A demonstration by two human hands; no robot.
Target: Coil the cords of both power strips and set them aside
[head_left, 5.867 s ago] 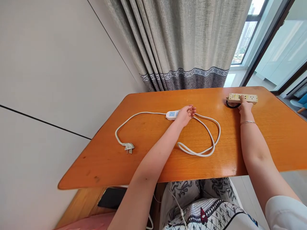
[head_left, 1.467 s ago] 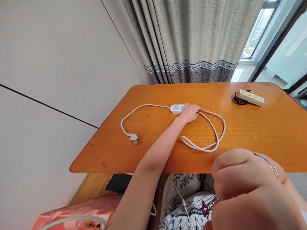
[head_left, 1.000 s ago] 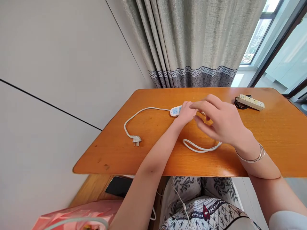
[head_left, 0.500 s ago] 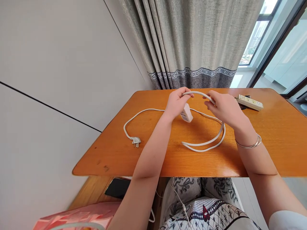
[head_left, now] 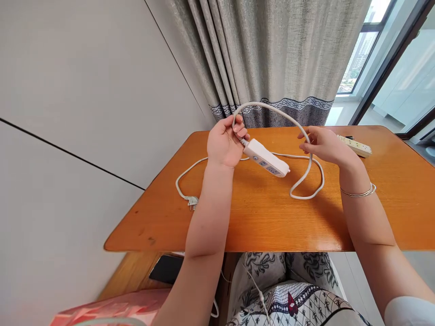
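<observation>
A white power strip (head_left: 267,158) hangs tilted above the table, its socket face toward me and its far end lower on the right. My left hand (head_left: 227,141) is closed around the cord where it leaves the strip. From there the white cord (head_left: 268,106) arches up and over to my right hand (head_left: 322,144), whose thumb and fingers are closed on it. Below that hand the cord bends into a loop near the tabletop, then runs left behind the strip. Its plug (head_left: 192,202) lies on the table, partly behind my left forearm.
A second, cream power strip (head_left: 356,147) lies on the wooden table (head_left: 272,222) behind my right hand. A grey curtain (head_left: 272,54) hangs at the back edge. Below the table at left are a dark phone (head_left: 166,269) and a pink bag (head_left: 112,310).
My left hand has moved left and turned palm up, swinging the power strip into full view. The cord arch has risen and widened; my right hand has shifted slightly right.
</observation>
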